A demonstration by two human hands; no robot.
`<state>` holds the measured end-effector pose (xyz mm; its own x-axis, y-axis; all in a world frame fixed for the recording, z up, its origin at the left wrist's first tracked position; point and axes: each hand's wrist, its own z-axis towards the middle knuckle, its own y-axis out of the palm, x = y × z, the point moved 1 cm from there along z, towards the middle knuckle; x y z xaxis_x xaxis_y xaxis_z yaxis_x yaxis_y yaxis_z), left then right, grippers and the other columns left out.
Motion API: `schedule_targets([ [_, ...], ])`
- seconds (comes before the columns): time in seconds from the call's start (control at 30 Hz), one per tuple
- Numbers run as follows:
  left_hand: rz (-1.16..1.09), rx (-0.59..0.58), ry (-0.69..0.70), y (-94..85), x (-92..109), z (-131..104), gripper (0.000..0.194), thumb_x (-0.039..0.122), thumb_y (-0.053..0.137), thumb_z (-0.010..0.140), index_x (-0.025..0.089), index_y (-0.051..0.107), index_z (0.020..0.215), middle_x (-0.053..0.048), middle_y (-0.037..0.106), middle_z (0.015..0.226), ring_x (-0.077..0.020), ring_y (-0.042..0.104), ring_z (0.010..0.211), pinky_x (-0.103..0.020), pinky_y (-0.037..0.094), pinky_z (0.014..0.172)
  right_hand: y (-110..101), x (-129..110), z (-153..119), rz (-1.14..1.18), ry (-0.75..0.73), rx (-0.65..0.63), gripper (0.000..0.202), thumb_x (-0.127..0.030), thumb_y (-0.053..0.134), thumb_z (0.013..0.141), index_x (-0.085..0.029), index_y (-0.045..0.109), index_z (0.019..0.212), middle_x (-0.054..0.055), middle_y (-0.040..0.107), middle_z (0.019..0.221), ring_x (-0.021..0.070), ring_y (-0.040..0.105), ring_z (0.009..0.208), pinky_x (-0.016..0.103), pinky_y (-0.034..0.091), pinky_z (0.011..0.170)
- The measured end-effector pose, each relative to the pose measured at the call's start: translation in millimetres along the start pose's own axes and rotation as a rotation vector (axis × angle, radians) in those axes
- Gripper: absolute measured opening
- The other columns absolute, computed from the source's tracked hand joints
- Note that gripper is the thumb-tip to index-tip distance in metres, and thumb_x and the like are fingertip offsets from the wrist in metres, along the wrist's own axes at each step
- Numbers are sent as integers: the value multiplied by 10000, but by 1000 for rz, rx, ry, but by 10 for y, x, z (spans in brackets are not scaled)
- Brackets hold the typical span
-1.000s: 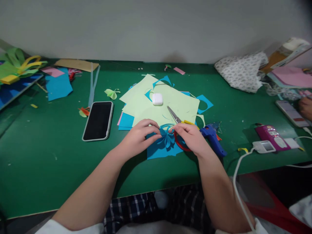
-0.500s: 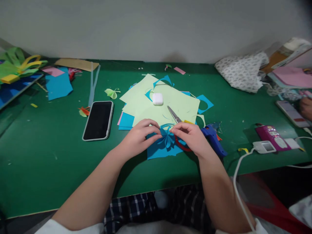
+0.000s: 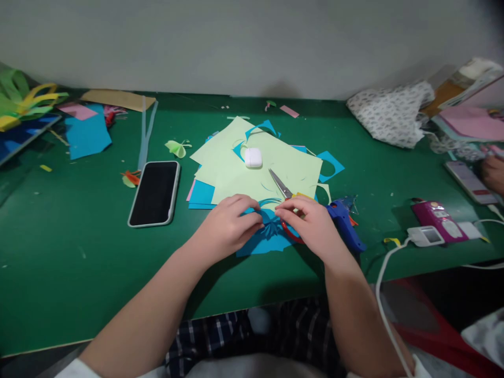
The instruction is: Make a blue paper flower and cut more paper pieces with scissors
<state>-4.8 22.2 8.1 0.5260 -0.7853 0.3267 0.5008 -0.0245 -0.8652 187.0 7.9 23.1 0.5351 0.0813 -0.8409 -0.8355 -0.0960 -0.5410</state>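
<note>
Between my fingertips is a blue pleated paper piece (image 3: 270, 229), fanned like a butterfly. My left hand (image 3: 234, 223) is closed in a pinch on its left side. My right hand (image 3: 309, 218) pinches its upper right edge, thumb and forefinger together. Underneath lies a torn-edged blue paper sheet (image 3: 255, 247). Scissors (image 3: 280, 184) lie with the blades on the pale green sheets (image 3: 228, 168), their red and yellow handles partly under my right hand. A white earbud case (image 3: 253, 157) rests on those sheets. Right of my right hand lies a blue glue gun (image 3: 346, 226).
A phone (image 3: 154, 194) lies to the left, near a light green paper butterfly (image 3: 177, 148). On the right are a magenta device (image 3: 439, 220), a white cable (image 3: 381, 278), a patterned pouch (image 3: 394, 113) and another person's hand (image 3: 493, 173) by a phone (image 3: 468, 181). Blue offcuts (image 3: 329, 165) lie around.
The pleated blue paper has tipped lower and shows less of its fan. My left hand has turned slightly, its fingers closer over the paper. The view has shifted a little.
</note>
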Motion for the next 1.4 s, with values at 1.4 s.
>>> schedule_targets([
  [1.4, 82, 6, 15, -8, 47, -8, 150, 219, 488, 869, 173, 623, 824, -91, 622, 960, -214, 536, 952, -369, 450, 793, 7, 6, 10, -42, -95, -75, 143, -281, 594, 819, -231, 648, 696, 10, 661, 834, 177, 576, 855, 336, 420, 814],
])
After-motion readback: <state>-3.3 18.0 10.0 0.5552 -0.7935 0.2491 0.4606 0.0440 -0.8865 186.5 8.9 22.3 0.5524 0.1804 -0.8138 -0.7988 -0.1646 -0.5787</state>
